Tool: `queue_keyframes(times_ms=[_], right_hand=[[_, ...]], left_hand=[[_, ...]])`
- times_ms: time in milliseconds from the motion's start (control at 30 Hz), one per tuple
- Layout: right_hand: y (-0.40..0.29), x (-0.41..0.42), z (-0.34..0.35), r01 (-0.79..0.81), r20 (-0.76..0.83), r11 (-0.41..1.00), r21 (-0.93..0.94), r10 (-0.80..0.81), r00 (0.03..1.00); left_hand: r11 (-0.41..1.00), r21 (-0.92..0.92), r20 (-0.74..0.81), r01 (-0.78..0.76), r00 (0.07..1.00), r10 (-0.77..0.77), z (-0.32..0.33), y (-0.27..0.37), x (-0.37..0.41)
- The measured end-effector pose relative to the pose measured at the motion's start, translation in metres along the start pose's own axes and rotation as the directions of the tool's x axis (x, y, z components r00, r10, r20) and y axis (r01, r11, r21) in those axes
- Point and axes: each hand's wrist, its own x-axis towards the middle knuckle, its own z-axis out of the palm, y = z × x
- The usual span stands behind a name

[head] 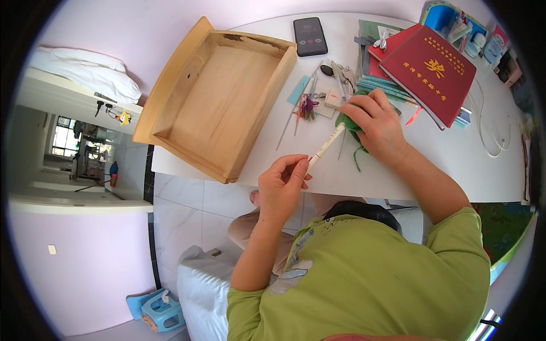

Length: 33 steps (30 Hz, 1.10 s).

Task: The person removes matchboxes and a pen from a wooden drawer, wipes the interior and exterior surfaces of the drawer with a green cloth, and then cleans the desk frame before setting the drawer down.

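Observation:
Between thumb and fingers, my left hand (283, 181) holds the lower end of a slim cream-coloured stick (326, 147) that bears writing; it may be a pen. The stick's upper end reaches a bundle of green yarn (350, 122). My right hand (377, 125) has its fingers on that yarn and partly hides it. A loose green tail hangs below onto the white table (384, 179). Just left of the yarn lie a purple and orange thread bundle (308, 106), thin metal needles (286, 128) and a small pale box (333, 101).
An empty wooden drawer (226, 93) stands on the table's left part. Behind are a black phone (310, 37), keys (347, 74) and a light-blue paper (298, 90). Red folders (426, 72) lie on stacked books at the right, beside a white cable (482, 128).

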Motion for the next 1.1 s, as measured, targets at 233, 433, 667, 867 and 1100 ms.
queue_keyframes(times_ms=[233, 433, 667, 867, 1100], right_hand=[[-0.021, -0.004, 0.003, 0.186, -0.021, 0.983, 0.006, -0.186, 0.982], [-0.041, -0.007, 0.003, 0.127, 0.015, 0.881, 0.456, -0.15, 0.989], [-0.016, 0.0, 0.002, -0.088, -0.005, 0.918, 0.388, 0.098, 0.995], [0.005, -0.001, 0.01, -0.399, 0.068, 0.646, 0.651, 0.474, 0.878], [-0.013, 0.053, -0.019, -0.49, 0.174, 0.316, 0.812, 0.671, 0.721]], left_hand=[[0.969, -0.09, -0.141, -0.23, 0.966, 0.216, 0.027, -0.01, 0.0], [0.92, -0.269, -0.165, -0.286, 0.955, 0.248, 0.037, -0.025, 0.007], [0.77, 0.447, -0.236, -0.455, 0.77, 0.592, 0.017, -0.027, 0.006], [0.518, 0.704, -0.179, -0.486, 0.584, 0.792, -0.001, -0.035, 0.017], [0.583, 0.766, -0.506, -0.271, 0.304, 0.807, -0.058, -0.023, -0.008]])
